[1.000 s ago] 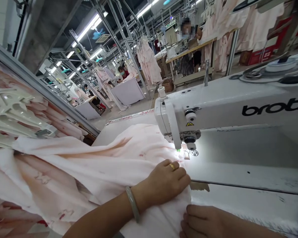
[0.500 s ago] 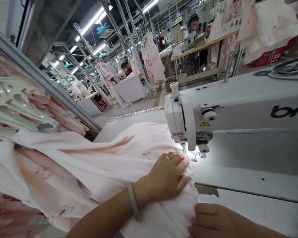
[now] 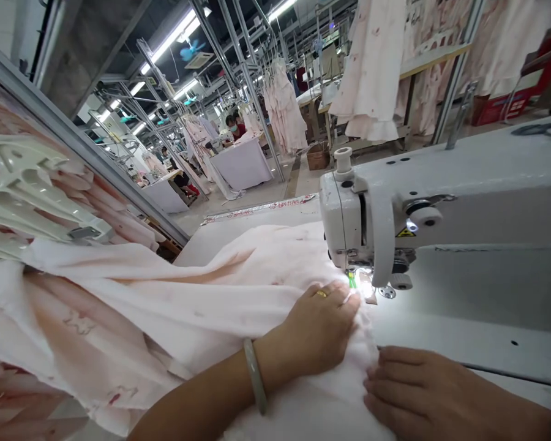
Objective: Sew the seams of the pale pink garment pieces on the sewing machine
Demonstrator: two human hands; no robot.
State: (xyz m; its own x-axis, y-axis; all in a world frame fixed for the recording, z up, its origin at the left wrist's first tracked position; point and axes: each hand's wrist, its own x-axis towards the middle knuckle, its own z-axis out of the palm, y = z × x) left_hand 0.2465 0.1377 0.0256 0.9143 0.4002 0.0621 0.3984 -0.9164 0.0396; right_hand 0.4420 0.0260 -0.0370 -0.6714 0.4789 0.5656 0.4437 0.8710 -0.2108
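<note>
Pale pink, fleecy fabric (image 3: 266,306) with small printed motifs spreads across the sewing machine's bed, its right edge running under the presser foot (image 3: 351,280). On top of it, close in front of the foot, my left hand (image 3: 324,324) presses and gathers the cloth with bent fingers; it wears a yellow ring and a pale bangle. My right hand (image 3: 417,389) is closed on the fabric's right edge nearer to me, its thumb out of sight. The white sewing machine (image 3: 349,214) has its lamp lit over the needle area.
Cream plastic hangers (image 3: 22,184) and hanging pink garments (image 3: 114,214) crowd the left side beside a metal rail (image 3: 119,177). More garments (image 3: 371,73) hang behind the machine. Farther off, a person (image 3: 236,125) sits at a covered table (image 3: 243,165).
The view has shifted, so the machine head appears farther right. My right hand has moved up along the fabric edge, its fingers more extended. My left hand stays by the foot. Hanging garments now cover the far workstation.
</note>
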